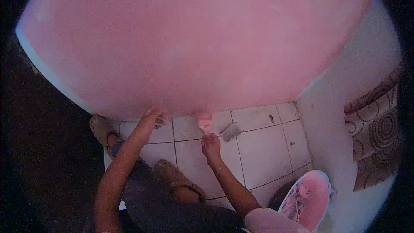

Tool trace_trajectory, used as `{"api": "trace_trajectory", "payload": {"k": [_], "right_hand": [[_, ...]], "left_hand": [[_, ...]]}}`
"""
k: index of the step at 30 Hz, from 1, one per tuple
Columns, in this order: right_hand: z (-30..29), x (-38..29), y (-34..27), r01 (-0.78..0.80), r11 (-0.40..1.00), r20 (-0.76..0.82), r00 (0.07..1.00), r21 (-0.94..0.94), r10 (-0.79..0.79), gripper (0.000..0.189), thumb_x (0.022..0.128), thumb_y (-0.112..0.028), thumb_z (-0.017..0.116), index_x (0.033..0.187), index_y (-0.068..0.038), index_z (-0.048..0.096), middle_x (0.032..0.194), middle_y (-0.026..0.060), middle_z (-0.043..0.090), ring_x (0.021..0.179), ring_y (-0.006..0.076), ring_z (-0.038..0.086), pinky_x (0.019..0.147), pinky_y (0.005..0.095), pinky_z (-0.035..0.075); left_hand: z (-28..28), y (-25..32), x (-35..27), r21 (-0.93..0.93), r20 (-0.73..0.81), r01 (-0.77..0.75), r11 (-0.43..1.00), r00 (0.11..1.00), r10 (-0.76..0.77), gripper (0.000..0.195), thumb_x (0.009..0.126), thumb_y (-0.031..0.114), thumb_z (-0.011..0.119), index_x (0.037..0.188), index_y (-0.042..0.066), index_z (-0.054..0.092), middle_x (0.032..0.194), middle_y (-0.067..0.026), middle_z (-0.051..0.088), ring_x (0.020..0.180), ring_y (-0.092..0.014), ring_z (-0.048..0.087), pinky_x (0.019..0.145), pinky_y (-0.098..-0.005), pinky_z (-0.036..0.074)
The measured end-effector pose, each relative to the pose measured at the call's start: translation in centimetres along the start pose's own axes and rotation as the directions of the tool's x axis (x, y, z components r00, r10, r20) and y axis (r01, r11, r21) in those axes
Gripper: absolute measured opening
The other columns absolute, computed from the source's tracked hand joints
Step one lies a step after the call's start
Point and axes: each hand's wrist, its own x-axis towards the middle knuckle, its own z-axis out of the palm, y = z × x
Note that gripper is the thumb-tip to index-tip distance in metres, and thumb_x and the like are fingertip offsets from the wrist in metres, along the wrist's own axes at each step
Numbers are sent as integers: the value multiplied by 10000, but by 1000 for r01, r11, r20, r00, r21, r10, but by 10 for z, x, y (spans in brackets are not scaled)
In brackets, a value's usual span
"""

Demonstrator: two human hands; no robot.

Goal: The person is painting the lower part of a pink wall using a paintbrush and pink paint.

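Note:
A paintbrush point(205, 123) with pink-coated bristles is gripped by its handle in my right hand point(211, 145). Its tip points at the foot of the pink-painted wall point(207, 45), close to the floor. My left hand point(153, 119) is raised near the wall's lower edge, its fingers loosely apart and blurred; I see no tool in it. To the right of my right forearm stands a pale-rimmed container point(313, 191) of pink paint.
Light floor tiles point(258, 150) with dark joints meet the wall. A greyish-white object point(232, 132) lies there. The unpainted side wall point(323, 119) and a circle-patterned cloth point(375, 132) are at right. My shoes point(174, 176) are below; a dark object point(280, 196) adjoins the container.

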Motion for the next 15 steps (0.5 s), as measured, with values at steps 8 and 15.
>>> {"api": "trace_trajectory", "payload": {"k": [8, 15], "right_hand": [[56, 10, 34, -171, 979, 89, 979, -113, 181, 142, 795, -152, 493, 730, -27, 516, 580, 37, 489, 482, 126, 443, 426, 278, 357], [97, 34, 33, -36, 992, 82, 996, -118, 46, 127, 814, -178, 497, 749, -71, 474, 551, 10, 441, 443, 117, 406, 383, 264, 307]], "left_hand": [[-15, -2, -7, 114, -99, 120, 986, 989, -109, 308, 810, 365, 452, 960, 104, 518, 877, -47, 577, 761, -169, 520, 746, -358, 335], [-21, -10, -4, 94, -142, 197, 976, 973, -183, 308, 807, 328, 442, 988, 85, 499, 879, -57, 575, 771, -183, 519, 778, -366, 321]]}}
